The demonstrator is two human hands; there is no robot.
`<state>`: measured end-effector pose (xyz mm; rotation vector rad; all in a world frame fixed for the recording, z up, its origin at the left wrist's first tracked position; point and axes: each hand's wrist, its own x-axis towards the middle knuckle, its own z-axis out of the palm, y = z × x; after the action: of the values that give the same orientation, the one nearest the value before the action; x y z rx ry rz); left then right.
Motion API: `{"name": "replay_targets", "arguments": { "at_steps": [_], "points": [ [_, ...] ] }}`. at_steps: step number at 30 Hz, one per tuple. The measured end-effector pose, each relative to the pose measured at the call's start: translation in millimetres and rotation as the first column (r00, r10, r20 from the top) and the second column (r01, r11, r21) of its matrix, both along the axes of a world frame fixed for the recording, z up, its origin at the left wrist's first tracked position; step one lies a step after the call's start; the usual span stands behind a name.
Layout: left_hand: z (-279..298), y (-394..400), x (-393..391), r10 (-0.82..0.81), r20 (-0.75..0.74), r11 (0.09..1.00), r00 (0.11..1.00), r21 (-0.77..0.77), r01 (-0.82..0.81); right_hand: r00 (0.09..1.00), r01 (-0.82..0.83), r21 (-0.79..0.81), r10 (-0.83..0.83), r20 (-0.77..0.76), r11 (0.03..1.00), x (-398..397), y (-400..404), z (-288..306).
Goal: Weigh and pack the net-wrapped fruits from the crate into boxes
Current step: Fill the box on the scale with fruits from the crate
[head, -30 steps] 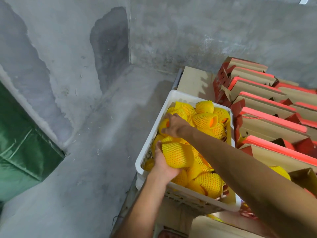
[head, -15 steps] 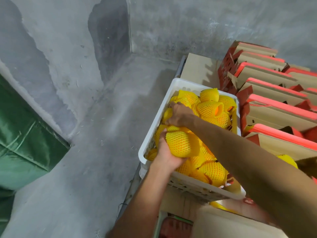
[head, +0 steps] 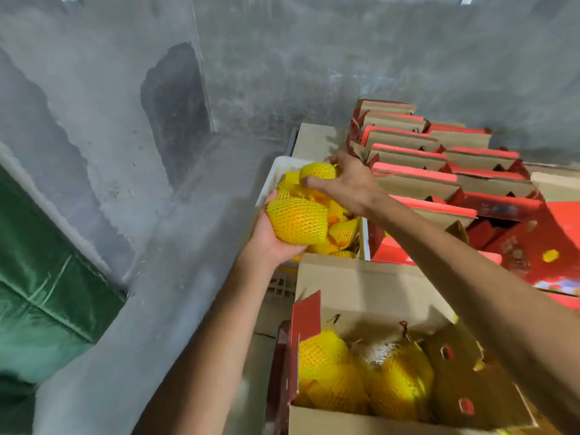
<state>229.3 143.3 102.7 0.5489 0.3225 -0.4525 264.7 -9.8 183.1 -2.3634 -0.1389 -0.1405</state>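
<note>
Dim, even indoor light, soft shadows, slight motion blur (worst at bottom), wide-angle bending at edges

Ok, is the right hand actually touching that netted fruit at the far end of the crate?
Touching. The head view shows the right hand with its fingers curled over the netted fruit above the white crate, no gap between them.

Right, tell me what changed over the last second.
The right hand moved to the far end of the crate and gripped a netted fruit there. The left hand lifted its fruit higher, toward the near side. The view tipped down, showing an open box with fruits. The left hand's grip stayed.
</note>
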Motion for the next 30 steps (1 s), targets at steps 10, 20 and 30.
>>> {"name": "replay_targets", "arguments": {
  "at_steps": [10,20,30],
  "points": [
    [68.1,-25.3,-137.1,-0.132,0.017,0.985,0.991,0.111,0.129,0.998,-0.046,0.257,0.031,0.063,0.965,-159.1,-48.6,32.5],
    [51.3,-53.0,-202.8,-0.161,-0.053,0.979,0.985,0.115,0.167,0.984,-0.071,0.226,0.105,-0.143,0.972,-219.8,-93.6,-1.1],
    [26.6,-60.0,-228.0,-0.189,-0.008,0.964,0.982,0.187,0.187,0.913,-0.041,-0.135,-0.017,-0.407,0.990,-235.5,-125.7,-59.3]
  ]
}}
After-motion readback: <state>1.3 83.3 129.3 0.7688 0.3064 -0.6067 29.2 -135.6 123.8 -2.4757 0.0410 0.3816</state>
